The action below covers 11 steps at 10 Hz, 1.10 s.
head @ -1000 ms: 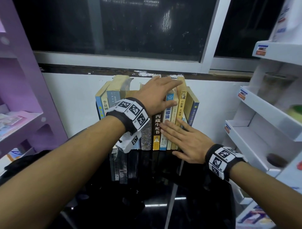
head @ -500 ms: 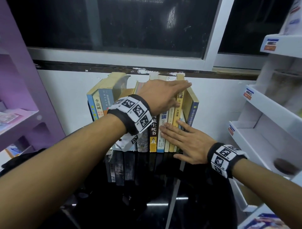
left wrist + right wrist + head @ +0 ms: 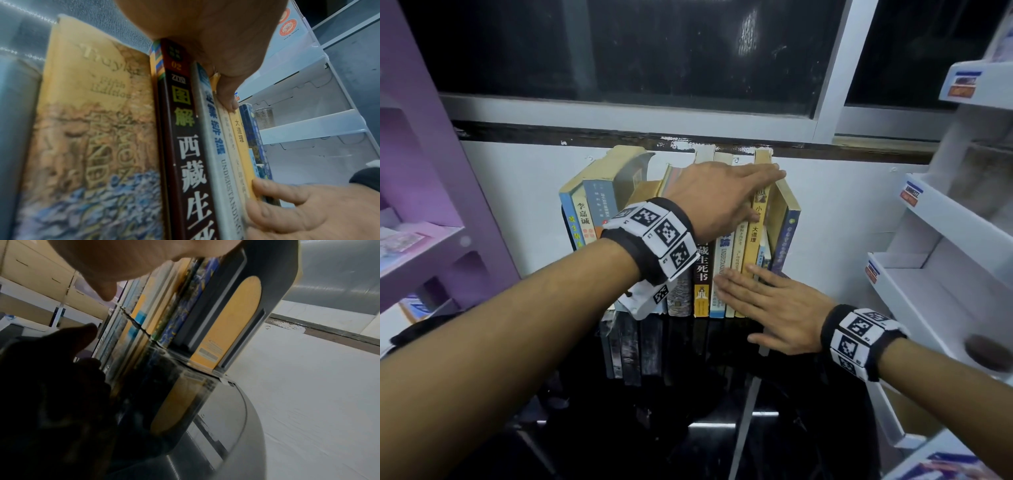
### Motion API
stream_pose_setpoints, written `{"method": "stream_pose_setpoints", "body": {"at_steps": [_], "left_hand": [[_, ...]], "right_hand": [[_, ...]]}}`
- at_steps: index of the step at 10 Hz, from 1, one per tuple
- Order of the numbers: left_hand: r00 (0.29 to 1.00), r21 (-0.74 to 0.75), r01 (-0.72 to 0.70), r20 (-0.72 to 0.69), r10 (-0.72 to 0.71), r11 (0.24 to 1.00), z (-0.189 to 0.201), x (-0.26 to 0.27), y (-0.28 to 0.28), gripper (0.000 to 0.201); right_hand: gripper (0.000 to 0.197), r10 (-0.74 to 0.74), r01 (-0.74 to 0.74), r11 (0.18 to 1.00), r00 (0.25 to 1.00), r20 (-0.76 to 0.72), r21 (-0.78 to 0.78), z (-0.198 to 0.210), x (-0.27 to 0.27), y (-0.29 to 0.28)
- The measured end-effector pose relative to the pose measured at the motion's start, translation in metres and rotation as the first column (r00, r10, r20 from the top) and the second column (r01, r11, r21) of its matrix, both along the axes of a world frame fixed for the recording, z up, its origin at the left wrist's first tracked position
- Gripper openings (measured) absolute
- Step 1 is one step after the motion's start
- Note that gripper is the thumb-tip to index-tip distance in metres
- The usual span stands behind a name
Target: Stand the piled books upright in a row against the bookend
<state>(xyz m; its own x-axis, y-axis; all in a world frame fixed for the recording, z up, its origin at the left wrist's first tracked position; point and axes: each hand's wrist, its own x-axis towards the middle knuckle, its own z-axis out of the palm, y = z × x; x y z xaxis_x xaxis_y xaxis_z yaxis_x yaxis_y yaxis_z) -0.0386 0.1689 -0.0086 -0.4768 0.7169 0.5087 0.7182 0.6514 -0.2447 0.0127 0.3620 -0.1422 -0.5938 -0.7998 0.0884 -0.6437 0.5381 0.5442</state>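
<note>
Several books [image 3: 722,260] stand upright in a row on a glossy black table [image 3: 808,411], spines towards me. A dark brown book [image 3: 185,146] and a yellow book [image 3: 755,240] stand in the middle, and a blue book [image 3: 786,240] is at the right end. A grey metal bookend [image 3: 267,280] with an arched cut-out stands against the row's right end. My left hand [image 3: 736,192] lies across the book tops with straight fingers, its thumb [image 3: 228,97] on the spines. My right hand [image 3: 767,301] presses flat and open against the lower spines.
A purple shelf unit [image 3: 421,240] stands close on the left and a white tiered rack [image 3: 945,267] close on the right. Behind the books are a white wall [image 3: 517,192] and a dark window [image 3: 654,51]. More books [image 3: 585,212] lean at the row's left end.
My left hand's fingers have slid a little to the right over the book tops. My right hand stays flat on the spines.
</note>
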Motion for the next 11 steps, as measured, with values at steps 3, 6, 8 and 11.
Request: {"method": "stream_pose_setpoints", "body": {"at_steps": [3, 6, 8, 11], "left_hand": [[1.0, 0.003, 0.006, 0.003, -0.006, 1.0, -0.001, 0.0, 0.0, 0.06], [1.0, -0.024, -0.016, 0.014, 0.017, 1.0, -0.001, 0.001, -0.001, 0.06], [0.999, -0.037, -0.019, 0.049, 0.021, 0.999, 0.001, 0.003, -0.003, 0.062], [0.985, 0.114, 0.104, 0.129, -0.118, 0.988, 0.002, 0.023, -0.034, 0.058]], "right_hand": [[0.082, -0.016, 0.015, 0.999, 0.998, 0.063, 0.029, 0.006, -0.002, 0.005], [0.084, -0.046, 0.044, 0.998, 0.997, 0.059, 0.038, 0.004, -0.002, 0.002], [0.083, -0.077, 0.075, 0.996, 0.996, 0.051, 0.044, 0.009, 0.009, -0.004], [0.078, -0.09, 0.089, 0.995, 0.996, -0.023, -0.036, 0.026, 0.036, -0.026]]}}
